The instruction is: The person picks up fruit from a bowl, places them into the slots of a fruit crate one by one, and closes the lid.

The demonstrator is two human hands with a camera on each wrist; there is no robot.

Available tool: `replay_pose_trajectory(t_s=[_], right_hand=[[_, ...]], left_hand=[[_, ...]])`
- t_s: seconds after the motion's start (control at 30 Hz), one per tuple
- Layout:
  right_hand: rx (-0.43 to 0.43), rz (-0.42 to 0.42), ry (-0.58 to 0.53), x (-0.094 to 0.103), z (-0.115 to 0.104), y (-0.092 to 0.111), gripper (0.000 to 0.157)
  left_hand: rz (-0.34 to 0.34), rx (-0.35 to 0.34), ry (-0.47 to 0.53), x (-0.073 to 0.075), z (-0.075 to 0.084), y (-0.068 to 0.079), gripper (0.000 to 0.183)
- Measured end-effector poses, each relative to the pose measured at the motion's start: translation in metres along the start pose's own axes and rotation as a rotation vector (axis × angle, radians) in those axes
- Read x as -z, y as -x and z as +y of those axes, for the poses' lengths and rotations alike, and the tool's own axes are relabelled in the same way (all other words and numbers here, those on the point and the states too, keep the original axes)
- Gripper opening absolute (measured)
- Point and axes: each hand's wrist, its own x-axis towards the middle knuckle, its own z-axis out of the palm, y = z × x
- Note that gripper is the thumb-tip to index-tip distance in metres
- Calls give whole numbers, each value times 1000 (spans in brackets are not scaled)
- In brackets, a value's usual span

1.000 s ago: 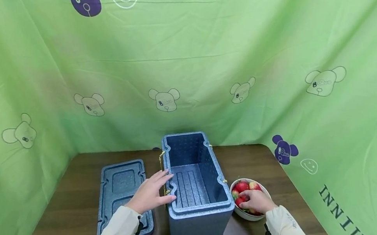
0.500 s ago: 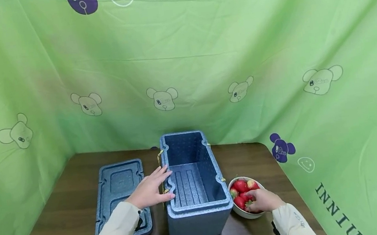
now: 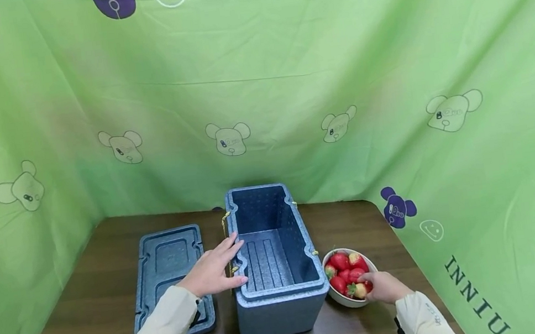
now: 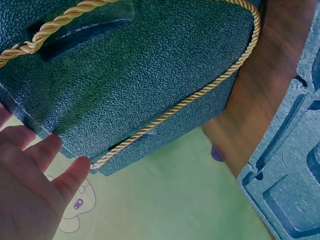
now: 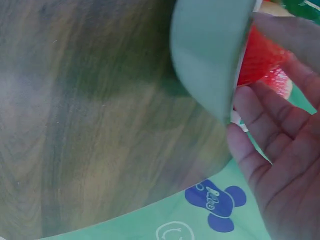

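Observation:
A deep blue foam box (image 3: 281, 318) stands with its top uncovered, showing a ribbed floor. My left hand (image 3: 215, 268) rests on its left rim, fingers spread and fairly straight. In the left wrist view the fingertips lie at the edge of the box, near its twisted gold cord (image 4: 185, 102). To the right, a white bowl (image 3: 346, 302) is filled with several strawberries (image 3: 340, 261), some with green caps. At the bowl's right edge my right hand (image 3: 384, 286) has thumb and fingers around a red strawberry (image 5: 260, 57), which the hand partly hides.
The box's blue lid (image 3: 173, 256) lies flat on the brown wooden table (image 3: 99, 310), left of the box and partly under the left forearm. A green printed cloth (image 3: 257, 79) hangs behind and along both sides of the table.
My right hand has moved from among the strawberries in the middle of the bowl to its right edge, uncovering more of them. The left hand stays on the box rim.

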Motion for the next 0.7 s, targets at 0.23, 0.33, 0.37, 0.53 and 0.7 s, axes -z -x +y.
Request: replay_pose_trajectory(t_s=[0.23, 0.33, 0.37, 0.53, 0.7], right_hand=[[64, 5, -99, -6, 7, -2, 30], [44, 23, -162, -9, 9, 0, 27], [35, 29, -176, -10, 9, 1, 26], [3, 41, -221, -10, 7, 3, 23], [-45, 83, -265, -2, -1, 1, 34]], left_hand=[[-8, 13, -22, 0, 1, -1, 80], [-7, 13, -30, 0, 1, -2, 80], [-6, 10, -34, -1, 1, -2, 80], [0, 11, -51, -3, -1, -2, 81], [14, 1, -57, -3, -3, -1, 81]])
